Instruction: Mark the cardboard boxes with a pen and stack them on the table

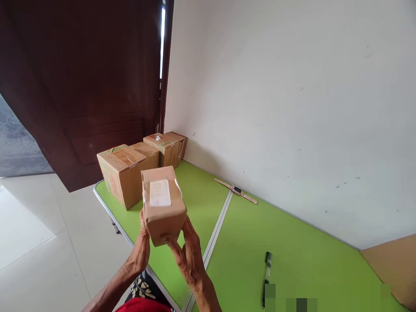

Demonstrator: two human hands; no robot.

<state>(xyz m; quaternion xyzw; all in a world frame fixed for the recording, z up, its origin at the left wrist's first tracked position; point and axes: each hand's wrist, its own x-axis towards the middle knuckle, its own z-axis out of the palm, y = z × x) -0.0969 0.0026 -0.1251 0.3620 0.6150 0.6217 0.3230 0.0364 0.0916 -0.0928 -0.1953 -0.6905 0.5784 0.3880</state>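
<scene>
A small brown cardboard box (162,221) with a white label (160,193) on its top is held above the green table. My left hand (142,242) presses against its left side, fingers mostly hidden by the box. On the right, my right hand (190,251) grips the lower right corner, its thumb against the near face. Just beyond the held box stand several other cardboard boxes: a larger one (112,173) nearest, and another (169,154) farther back by the wall.
The green folding table (247,234) has a pale seam across it. A pink-strapped watch (238,190) lies along the wall edge. A black marker (268,268) lies nearer, and a brown cardboard surface (394,268) is at far right. A dark door (107,78) stands behind.
</scene>
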